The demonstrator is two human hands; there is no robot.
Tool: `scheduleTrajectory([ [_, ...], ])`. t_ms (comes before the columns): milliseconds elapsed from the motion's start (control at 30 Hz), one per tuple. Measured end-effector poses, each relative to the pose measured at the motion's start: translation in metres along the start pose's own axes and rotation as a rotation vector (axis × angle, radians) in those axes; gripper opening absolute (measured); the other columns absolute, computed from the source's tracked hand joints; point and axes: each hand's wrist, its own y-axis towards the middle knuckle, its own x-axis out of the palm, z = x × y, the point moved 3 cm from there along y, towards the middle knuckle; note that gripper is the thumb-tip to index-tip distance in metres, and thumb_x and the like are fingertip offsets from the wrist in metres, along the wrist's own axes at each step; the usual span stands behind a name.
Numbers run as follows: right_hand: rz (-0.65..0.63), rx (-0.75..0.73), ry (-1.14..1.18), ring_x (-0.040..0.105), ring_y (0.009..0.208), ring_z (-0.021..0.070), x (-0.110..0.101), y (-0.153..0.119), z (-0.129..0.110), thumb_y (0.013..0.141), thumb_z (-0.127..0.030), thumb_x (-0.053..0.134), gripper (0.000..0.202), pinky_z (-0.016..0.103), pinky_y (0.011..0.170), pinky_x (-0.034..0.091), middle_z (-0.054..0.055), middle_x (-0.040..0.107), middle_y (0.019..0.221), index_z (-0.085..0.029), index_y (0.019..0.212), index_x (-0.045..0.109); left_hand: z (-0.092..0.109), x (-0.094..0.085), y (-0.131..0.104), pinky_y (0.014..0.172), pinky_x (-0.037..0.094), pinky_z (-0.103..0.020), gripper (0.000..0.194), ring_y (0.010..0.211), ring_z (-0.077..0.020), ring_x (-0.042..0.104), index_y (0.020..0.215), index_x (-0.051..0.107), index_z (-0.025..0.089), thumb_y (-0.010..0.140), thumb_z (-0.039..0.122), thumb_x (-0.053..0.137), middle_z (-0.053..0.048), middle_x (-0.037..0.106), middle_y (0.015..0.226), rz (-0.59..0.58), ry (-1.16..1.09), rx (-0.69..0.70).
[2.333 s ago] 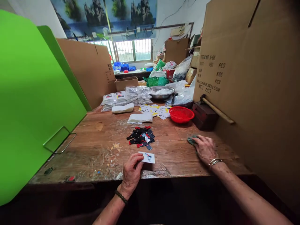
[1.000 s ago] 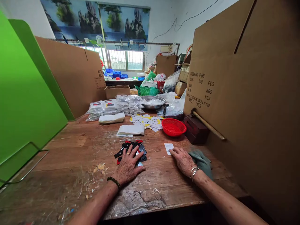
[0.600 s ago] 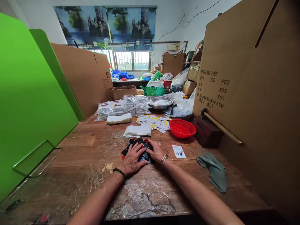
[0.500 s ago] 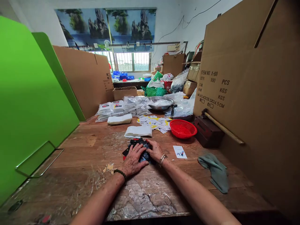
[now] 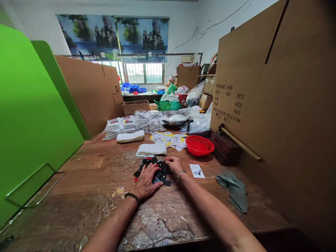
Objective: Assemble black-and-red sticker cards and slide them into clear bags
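A loose heap of small black pieces [image 5: 162, 167], some with red parts, lies on the wooden table in front of me. What kind of pieces they are is too small to tell. My left hand [image 5: 147, 180] rests flat over the heap's left and near side, its fingers stretched out and thumb apart. At the right edge of the heap, my right hand [image 5: 173, 166] has its fingers bent and closed at the edge of a black piece. Its fingertips are partly hidden. To the right lies a printed card [image 5: 196, 171].
Beyond the heap lie folded white paper stacks [image 5: 151, 149] and scattered yellow-white cards [image 5: 168, 140]. A red basket [image 5: 200, 146], a dark box with a wooden handle [image 5: 226, 148] and a grey cloth [image 5: 235, 192] are on the right. Bagged packs [image 5: 128, 122] sit behind. Cardboard [image 5: 252, 105] and green panels [image 5: 39, 101] flank the table.
The black pieces have spread a little, and more of them show between my hands. My left hand has slid slightly back off them. The whole view has shifted slightly.
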Motion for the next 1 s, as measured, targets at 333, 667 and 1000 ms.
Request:
scheduleTrajectory([
  [333,0.07,-0.08,-0.197,0.065,0.068,0.0161,-0.011,0.014,-0.011,0.078,-0.023,0.054,0.021,0.025,0.065,0.049,0.003,0.071,0.076,-0.015,0.088,0.071,-0.006,-0.003,-0.002,0.113,0.017,-0.068,0.061,0.14,-0.0353,0.035,0.13,0.056,0.022,0.075,0.04,0.072,-0.015,0.049,0.145,0.026,0.023,0.018],
  [667,0.104,-0.175,-0.599,0.052,0.119,0.0242,-0.023,0.097,-0.033,0.082,-0.007,0.047,0.038,0.033,0.104,0.032,0.015,0.064,0.122,-0.012,0.115,0.066,-0.02,-0.017,-0.011,0.113,0.018,-0.069,0.04,0.137,-0.0327,0.04,0.126,0.059,0.026,0.087,0.033,0.061,-0.012,0.057,0.137,0.414,0.069,-0.027],
  [1000,0.028,0.029,-0.818,0.053,0.117,0.0347,0.014,0.172,-0.043,0.074,-0.041,0.072,0.047,0.04,0.09,0.043,0.024,0.059,0.122,-0.008,0.107,0.068,-0.028,-0.023,-0.017,0.11,0.029,-0.069,0.033,0.132,-0.0333,0.047,0.119,0.063,0.03,0.086,0.028,0.061,-0.009,0.061,0.132,0.457,0.089,-0.008],
])
